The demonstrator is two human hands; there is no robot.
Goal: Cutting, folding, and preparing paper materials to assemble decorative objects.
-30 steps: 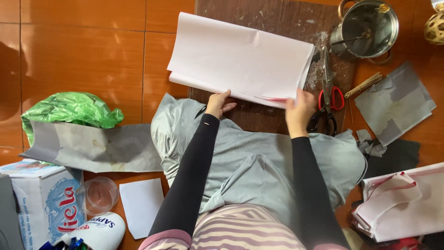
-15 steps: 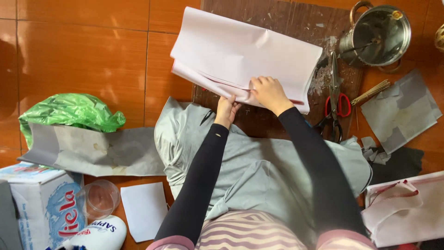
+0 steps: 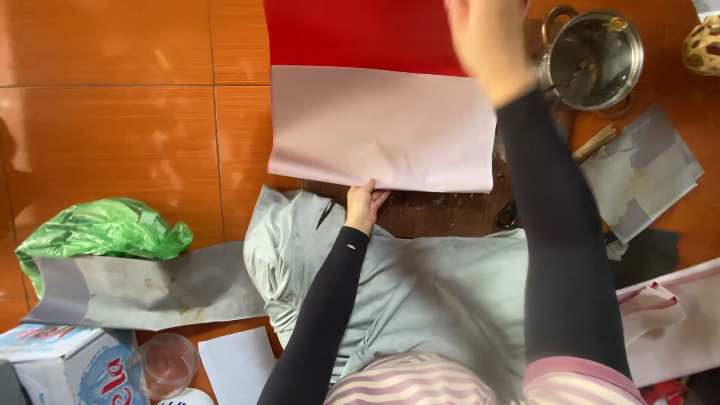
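I see my left hand [image 3: 364, 206] pinching the near edge of the red-and-white paper sheet [image 3: 382, 127] on the wooden board [image 3: 442, 214]. My right hand [image 3: 487, 41] is raised and blurred; grip unclear. Pulling unevenly could crease or tear the sheet.

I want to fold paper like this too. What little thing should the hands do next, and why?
Probably bring the right hand down to lay the lifted sheet flat. The big paper is opened, red side showing above the pale side, while the left hand pins only its near edge. The raised hand is blurred, so its exact grip is unclear.
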